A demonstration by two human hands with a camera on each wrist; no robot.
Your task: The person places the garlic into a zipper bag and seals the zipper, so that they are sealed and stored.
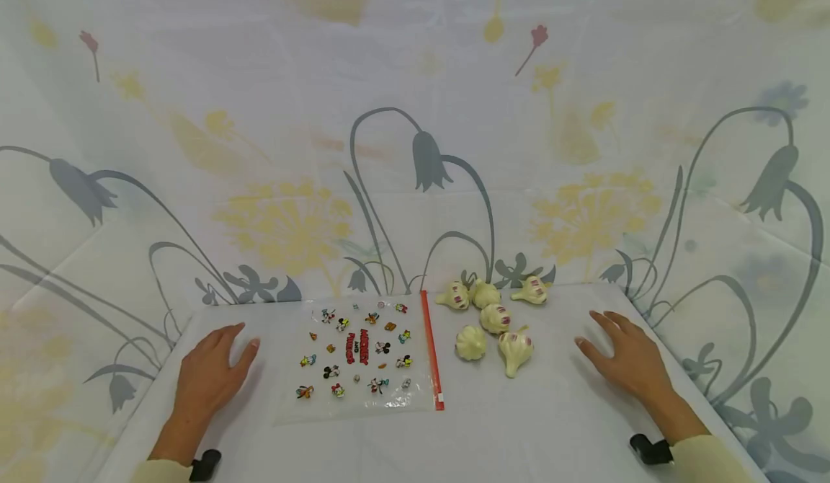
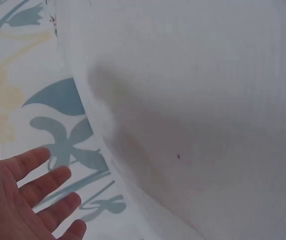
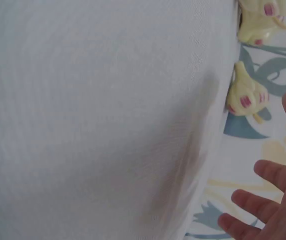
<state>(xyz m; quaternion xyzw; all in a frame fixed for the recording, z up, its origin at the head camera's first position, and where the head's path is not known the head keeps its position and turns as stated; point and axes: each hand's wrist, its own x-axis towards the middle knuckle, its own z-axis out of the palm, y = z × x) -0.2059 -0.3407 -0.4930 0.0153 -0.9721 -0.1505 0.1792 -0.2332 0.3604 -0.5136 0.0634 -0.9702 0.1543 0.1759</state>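
Note:
My left hand [image 1: 210, 371] is at the left of the white table, fingers spread and holding nothing; the left wrist view shows its fingers [image 2: 45, 185] apart. To its right lies a flat clear zip bag [image 1: 389, 396] printed with cartoon figures, with a red slider strip [image 1: 431, 349] along its right edge. Several garlic bulbs [image 1: 470, 343] sit in a loose group right of the bag. On the far right my right hand [image 1: 625, 360] is also relaxed and holds nothing. One garlic bulb [image 3: 247, 95] shows near it in the right wrist view.
A white cloth [image 1: 519, 432] covers the table. Behind it hangs a curtain [image 1: 441, 72] with grey and yellow flower prints, which also runs along both sides. Black wrist bands [image 1: 206, 465] sit near both cuffs.

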